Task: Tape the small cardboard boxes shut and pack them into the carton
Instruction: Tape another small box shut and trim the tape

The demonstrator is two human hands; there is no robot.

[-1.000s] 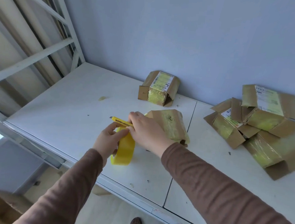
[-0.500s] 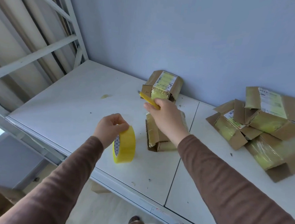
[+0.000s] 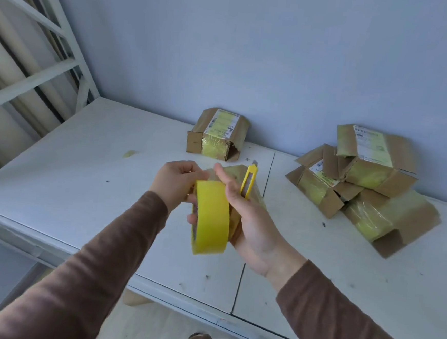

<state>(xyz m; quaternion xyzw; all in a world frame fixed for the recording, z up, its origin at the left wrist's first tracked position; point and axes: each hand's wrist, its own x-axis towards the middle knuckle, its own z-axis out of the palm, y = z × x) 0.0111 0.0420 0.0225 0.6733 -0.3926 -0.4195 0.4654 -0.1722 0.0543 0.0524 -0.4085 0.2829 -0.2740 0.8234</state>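
Note:
A yellow tape roll [image 3: 211,216] is held up between both hands above the white table [image 3: 64,173]. My left hand [image 3: 176,183] grips the roll's upper left side. My right hand [image 3: 250,222] supports the roll from the right and also grips a yellow box cutter [image 3: 248,181] that points up. A small cardboard box [image 3: 255,196] lies on the table behind my hands, mostly hidden. Another small box [image 3: 218,134] with a label sits by the wall. A pile of several small boxes [image 3: 363,185] lies at the right.
A white metal frame [image 3: 37,74] stands at the left end of the table. The table's front edge [image 3: 50,249] runs below my arms, with floor under it. A seam [image 3: 255,225] divides the tabletop. A scrap of tape [image 3: 130,153] lies on the table's left part.
My right hand came back from the box with the cutter and now meets the tape roll. The left hand lifted the roll off the table to chest height.

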